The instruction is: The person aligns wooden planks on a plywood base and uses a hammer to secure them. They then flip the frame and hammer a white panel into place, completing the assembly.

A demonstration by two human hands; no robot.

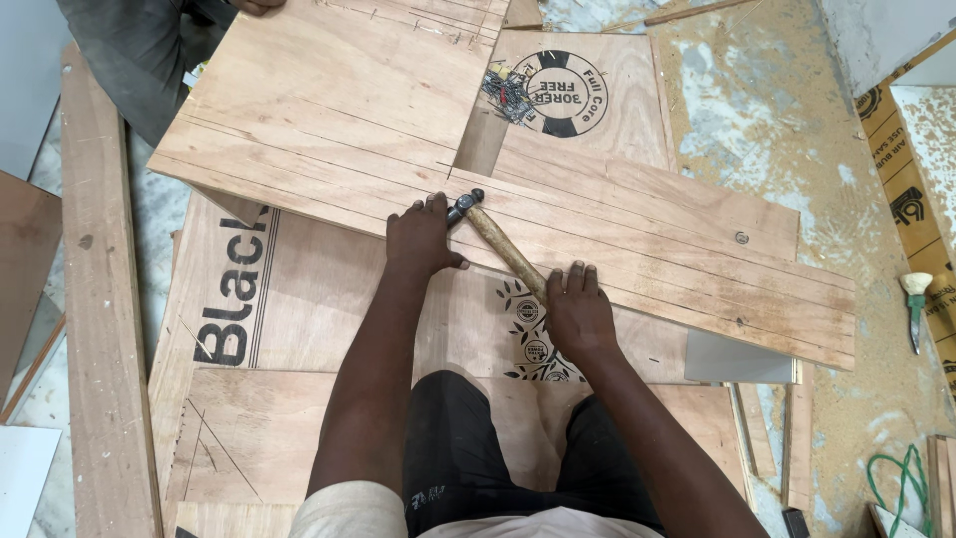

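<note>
Wooden planks (105, 329) lie along the left edge of the floor, with a dark-clothed co-worker (149, 50) at the far left corner. Just right of them a large plywood sheet (299, 329) with bold black lettering lies flat, and a long plywood board (349, 130) marked with pencil lines rests across it, running from far left to near right. The left hand (420, 239) presses on the near edge of this board, its fingers (423, 211) spread flat and grasping nothing, the fingertips just beside the dark metal head of a hammer (498, 239). The hammer lies on the board, its wooden handle slanting toward the near right. The right hand (578, 314) rests over the end of that handle, fingers laid flat over it; whether they clasp it I cannot tell. Farther off, a small pile of nails (508, 92) sits on a sheet with a round black stamp. At the far right, on the sawdust-strewn floor (757, 120), lies a green-handled tool (915, 304), and a green cord (901, 478) curls near the corner.
</note>
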